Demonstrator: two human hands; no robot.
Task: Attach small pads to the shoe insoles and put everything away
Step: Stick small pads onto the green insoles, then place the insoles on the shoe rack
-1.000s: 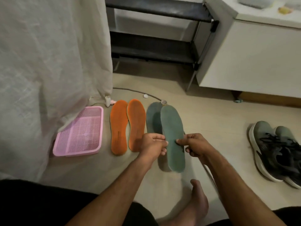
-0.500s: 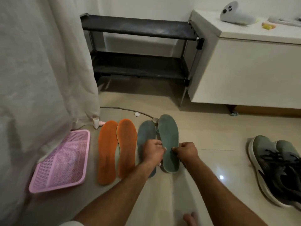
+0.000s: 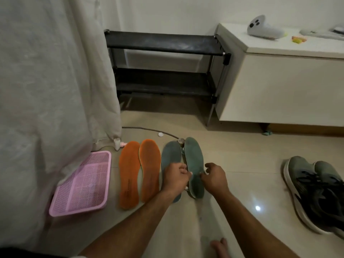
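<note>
Green insole [image 3: 194, 164] pinched at both edges, on the floor beside its mate [image 3: 170, 155]. Left hand [image 3: 176, 178] and right hand [image 3: 214, 176] curled. Orange insoles [image 3: 139, 172] and pink tray [image 3: 83, 185] alongside.

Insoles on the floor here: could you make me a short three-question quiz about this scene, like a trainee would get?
1. True or false: the orange insoles lie inside the pink tray.
2. Which insole do both hands work at?
A. the left orange one
B. the right green insole
C. none
3. Fill in: the pair of shoes stands on the floor to the person's ____.

Key
1. False: they lie on the floor beside the tray.
2. B: the left hand and right hand meet at its sides.
3. right
</note>
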